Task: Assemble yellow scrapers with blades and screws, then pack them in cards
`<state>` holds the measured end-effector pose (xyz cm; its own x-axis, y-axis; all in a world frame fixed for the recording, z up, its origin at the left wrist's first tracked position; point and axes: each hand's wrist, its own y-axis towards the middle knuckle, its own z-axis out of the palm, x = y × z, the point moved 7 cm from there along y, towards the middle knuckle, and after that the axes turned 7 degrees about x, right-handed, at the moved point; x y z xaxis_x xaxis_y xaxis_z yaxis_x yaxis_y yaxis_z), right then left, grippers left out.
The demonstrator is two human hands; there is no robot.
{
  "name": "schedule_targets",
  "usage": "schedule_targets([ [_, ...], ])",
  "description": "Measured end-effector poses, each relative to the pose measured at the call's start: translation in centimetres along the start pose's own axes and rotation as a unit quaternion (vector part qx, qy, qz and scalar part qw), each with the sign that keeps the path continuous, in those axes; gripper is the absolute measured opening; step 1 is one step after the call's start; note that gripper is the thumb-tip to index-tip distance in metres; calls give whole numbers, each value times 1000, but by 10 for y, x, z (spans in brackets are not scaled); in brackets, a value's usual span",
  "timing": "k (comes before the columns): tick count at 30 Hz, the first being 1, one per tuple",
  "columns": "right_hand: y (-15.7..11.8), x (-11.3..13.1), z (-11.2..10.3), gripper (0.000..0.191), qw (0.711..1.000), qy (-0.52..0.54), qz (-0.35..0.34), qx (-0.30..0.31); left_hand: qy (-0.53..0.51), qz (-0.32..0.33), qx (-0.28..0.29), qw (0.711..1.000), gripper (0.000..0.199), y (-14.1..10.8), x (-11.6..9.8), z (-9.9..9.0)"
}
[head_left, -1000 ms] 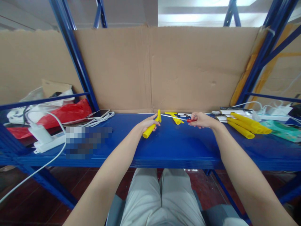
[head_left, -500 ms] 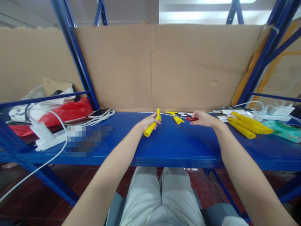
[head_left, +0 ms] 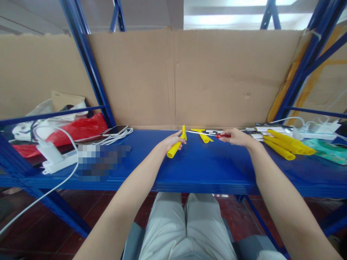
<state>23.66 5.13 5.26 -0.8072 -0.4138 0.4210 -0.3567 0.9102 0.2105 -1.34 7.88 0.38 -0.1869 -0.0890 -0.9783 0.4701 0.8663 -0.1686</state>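
My left hand [head_left: 175, 141] is wrapped round a yellow plastic piece with a tube-like handle [head_left: 174, 150], its open round end tilted toward me. From the right, my right hand [head_left: 233, 137] grips the red handle of a screwdriver [head_left: 219, 136]. The long thin shaft points left, and its end reaches the top of the yellow piece beside my left fingers; the exact contact is too small to make out. Between the hands, further back, a T-shaped yellow piece [head_left: 204, 137] lies on the blue table [head_left: 206, 166].
Several yellow tubes [head_left: 287, 142] lie at the right by a green packet [head_left: 329, 151]. White power strips [head_left: 62, 160] with cables sit at both sides. A phone [head_left: 116, 130] and a red bag [head_left: 76, 128] are at the left. Cardboard [head_left: 211, 79] closes off the back.
My right hand's fingers have shifted slightly on the red handle. The left hand and its yellow piece stay nearly in place; the whole view has moved a little.
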Motion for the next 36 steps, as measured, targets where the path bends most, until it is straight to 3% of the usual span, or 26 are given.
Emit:
schedule_targets([
  [5,2,-6,-2,30,998,-15,37,-45,1,0,-10,1000,83,0,0,-2],
  [9,1,-6,-5,22,994,-49,53,-79,3,-3,-11,1000,84,0,0,-1],
  [17,-1,1,-5,25,997,-62,15,-38,12,-11,-20,1000,81,-1,0,0],
  [23,1,-1,-8,16,992,-106,26,-68,10,-5,-13,1000,81,-2,-2,2],
  [28,0,2,-10,29,981,-155,57,-100,5,-9,-24,1000,84,-1,-1,0],
  [31,-2,5,-14,20,969,-195,81,-127,9,-7,-23,1000,83,-1,-1,-1],
  [36,-3,6,-15,14,968,-206,53,-132,18,-5,-21,1000,80,0,0,-1],
])
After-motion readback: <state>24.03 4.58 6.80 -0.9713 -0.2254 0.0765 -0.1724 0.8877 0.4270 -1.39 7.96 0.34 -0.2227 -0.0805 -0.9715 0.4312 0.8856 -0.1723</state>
